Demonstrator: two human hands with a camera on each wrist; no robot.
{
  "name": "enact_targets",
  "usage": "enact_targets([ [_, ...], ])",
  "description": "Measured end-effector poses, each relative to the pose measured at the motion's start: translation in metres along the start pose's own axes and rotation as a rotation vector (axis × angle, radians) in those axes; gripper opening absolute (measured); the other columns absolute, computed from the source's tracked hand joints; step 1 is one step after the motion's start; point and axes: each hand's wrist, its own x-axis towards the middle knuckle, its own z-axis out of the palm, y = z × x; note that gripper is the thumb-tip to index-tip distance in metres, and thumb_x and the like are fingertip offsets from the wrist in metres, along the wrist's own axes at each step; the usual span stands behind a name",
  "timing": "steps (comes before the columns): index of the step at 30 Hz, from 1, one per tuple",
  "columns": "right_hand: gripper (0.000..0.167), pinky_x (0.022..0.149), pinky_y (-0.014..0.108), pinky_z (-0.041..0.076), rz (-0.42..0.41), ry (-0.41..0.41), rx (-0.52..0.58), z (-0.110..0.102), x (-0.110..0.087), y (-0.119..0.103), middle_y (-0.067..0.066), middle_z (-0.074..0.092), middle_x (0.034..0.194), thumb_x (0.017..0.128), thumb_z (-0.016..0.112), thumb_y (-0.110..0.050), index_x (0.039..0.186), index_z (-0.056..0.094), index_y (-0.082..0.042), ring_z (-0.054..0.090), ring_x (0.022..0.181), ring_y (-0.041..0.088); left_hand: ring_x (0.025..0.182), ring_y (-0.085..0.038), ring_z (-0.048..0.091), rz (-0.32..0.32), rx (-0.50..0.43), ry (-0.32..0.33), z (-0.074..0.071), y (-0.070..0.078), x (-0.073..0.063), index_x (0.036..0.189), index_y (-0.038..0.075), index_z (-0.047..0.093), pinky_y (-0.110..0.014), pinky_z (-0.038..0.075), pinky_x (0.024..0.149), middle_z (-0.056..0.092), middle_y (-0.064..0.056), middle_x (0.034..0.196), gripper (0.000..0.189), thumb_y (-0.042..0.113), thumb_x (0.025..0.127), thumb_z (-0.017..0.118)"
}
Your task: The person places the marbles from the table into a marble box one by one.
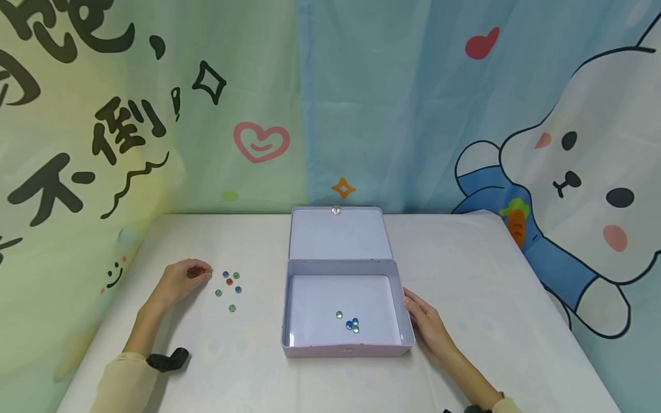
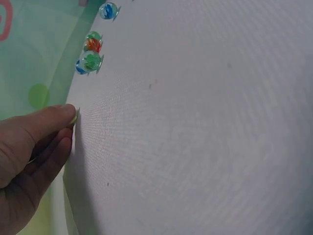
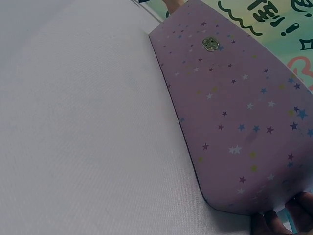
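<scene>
My left hand [image 1: 181, 281] pinches a small glass marble [image 2: 74, 118] between thumb and fingers, just above the table; only a greenish-yellow sliver of it shows. To its right lie several loose marbles: an orange one [image 1: 229, 281], green ones [image 1: 232, 308] and blue ones [image 1: 238, 289]. A shallow tin box [image 1: 348, 351], lilac with stars outside, stands with its lid [image 1: 338, 234] swung back. Several green and blue marbles [image 1: 349, 324] sit inside on its floor. My right hand [image 1: 428, 321] holds the box's right wall at the rim; its fingertips are partly hidden.
A white cloth covers the table [image 1: 465, 264]. Behind it hangs a printed curtain [image 1: 372, 103] with a cartoon rabbit. A metal clasp [image 3: 211, 44] sits on the box's front wall. The box walls rise around the marbles inside, and the raised lid stands at the back.
</scene>
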Motion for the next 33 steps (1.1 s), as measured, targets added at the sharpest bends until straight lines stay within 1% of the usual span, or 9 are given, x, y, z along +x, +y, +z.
enact_targets([
  [6, 0.056, 0.092, 0.006, 0.039, 0.008, 0.006, -0.011, 0.000, 0.000, -0.001, 0.014, 0.034, 0.156, 0.103, 0.043, -0.036, 0.150, 0.035, -0.006, 0.035, 0.141, 0.023, 0.087, -0.024, 0.066, -0.026, 0.009, -0.020, -0.002, 0.002, 0.000, 0.103, 0.004, 0.070, -0.023, 0.050, 0.072, 0.072, -0.013, 0.095, 0.018, 0.013, 0.088, 0.070],
  [12, 0.057, 0.109, 0.023, 0.036, 0.018, 0.001, -0.031, -0.001, 0.000, -0.002, 0.013, 0.032, 0.157, 0.103, 0.043, -0.037, 0.150, 0.034, -0.007, 0.030, 0.145, 0.026, 0.090, -0.026, 0.066, -0.036, 0.008, -0.044, -0.005, 0.004, 0.000, 0.105, 0.003, 0.069, -0.027, 0.052, 0.074, 0.072, -0.015, 0.099, 0.019, 0.014, 0.090, 0.068],
  [16, 0.057, 0.101, 0.013, 0.038, 0.015, -0.003, -0.018, -0.001, 0.000, -0.001, 0.014, 0.032, 0.157, 0.103, 0.043, -0.036, 0.150, 0.034, -0.007, 0.030, 0.145, 0.026, 0.091, -0.029, 0.067, -0.029, 0.005, -0.021, -0.006, 0.006, 0.000, 0.107, 0.001, 0.068, -0.029, 0.052, 0.076, 0.071, -0.017, 0.101, 0.020, 0.013, 0.090, 0.067],
  [19, 0.056, 0.091, 0.004, 0.037, 0.013, -0.006, -0.005, -0.001, 0.000, -0.002, 0.014, 0.032, 0.157, 0.103, 0.043, -0.036, 0.150, 0.033, -0.006, 0.030, 0.144, 0.026, 0.092, -0.031, 0.068, 0.005, -0.017, 0.043, -0.005, 0.012, 0.001, 0.107, 0.000, 0.069, -0.020, 0.052, 0.076, 0.072, -0.018, 0.100, 0.020, 0.012, 0.090, 0.067],
  [22, 0.057, 0.091, 0.004, 0.038, 0.013, -0.002, -0.007, -0.002, 0.000, -0.003, 0.014, 0.032, 0.157, 0.103, 0.043, -0.036, 0.150, 0.033, -0.006, 0.031, 0.144, 0.026, 0.090, -0.028, 0.070, 0.074, -0.065, 0.100, -0.005, 0.025, 0.005, 0.105, 0.001, 0.070, -0.008, 0.048, 0.075, 0.073, -0.016, 0.099, 0.020, 0.013, 0.090, 0.069],
  [24, 0.057, 0.092, 0.005, 0.038, 0.013, -0.003, -0.012, -0.003, 0.000, -0.003, 0.013, 0.032, 0.157, 0.103, 0.043, -0.036, 0.150, 0.033, -0.007, 0.031, 0.144, 0.026, 0.087, -0.018, 0.070, 0.115, -0.108, 0.108, -0.006, 0.037, 0.009, 0.105, 0.004, 0.071, -0.004, 0.047, 0.074, 0.074, -0.014, 0.098, 0.020, 0.015, 0.089, 0.070],
  [27, 0.057, 0.093, 0.006, 0.038, 0.011, -0.004, -0.019, -0.003, 0.000, -0.004, 0.014, 0.032, 0.157, 0.103, 0.043, -0.036, 0.150, 0.033, -0.007, 0.031, 0.144, 0.026, 0.085, 0.000, 0.067, 0.143, -0.172, 0.069, -0.007, 0.059, 0.015, 0.106, 0.008, 0.071, -0.005, 0.048, 0.075, 0.074, -0.010, 0.100, 0.021, 0.022, 0.090, 0.070],
  [29, 0.057, 0.093, 0.005, 0.038, 0.013, -0.002, -0.019, -0.002, 0.000, -0.004, 0.013, 0.032, 0.157, 0.103, 0.043, -0.036, 0.150, 0.033, -0.007, 0.031, 0.144, 0.026, 0.085, 0.007, 0.063, 0.149, -0.216, 0.027, -0.007, 0.073, 0.020, 0.107, 0.010, 0.071, -0.007, 0.049, 0.076, 0.074, -0.008, 0.101, 0.023, 0.025, 0.090, 0.069],
  [33, 0.056, 0.091, 0.005, 0.038, 0.016, -0.002, -0.007, -0.001, 0.000, -0.003, 0.013, 0.032, 0.157, 0.103, 0.043, -0.035, 0.150, 0.033, -0.007, 0.032, 0.143, 0.027, 0.088, -0.001, 0.066, 0.173, -0.293, -0.069, -0.004, 0.100, 0.029, 0.107, 0.012, 0.071, -0.013, 0.052, 0.078, 0.074, -0.006, 0.102, 0.024, 0.028, 0.090, 0.070],
])
